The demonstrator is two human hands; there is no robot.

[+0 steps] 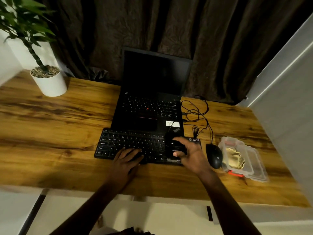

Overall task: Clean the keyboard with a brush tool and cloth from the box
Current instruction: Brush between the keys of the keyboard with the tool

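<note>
A black external keyboard (128, 139) lies on the wooden desk (59, 133) in front of an open laptop. My right hand (191, 153) is over the keyboard's right end, closed around a black brush tool (174, 141) that points down at the keys. My left hand (126, 158) rests on the lower middle keys, fingers spread, holding nothing. At the right of the desk sits a clear plastic box (254, 160) with its lid open and a yellow cloth (234, 158) inside.
A black mouse (214, 156) lies between the keyboard and the box, its cable (198, 112) looping beside the dark laptop (149, 107). A white plant pot (50, 83) stands at the back left. A dark curtain hangs behind the desk, and a wall runs along the right.
</note>
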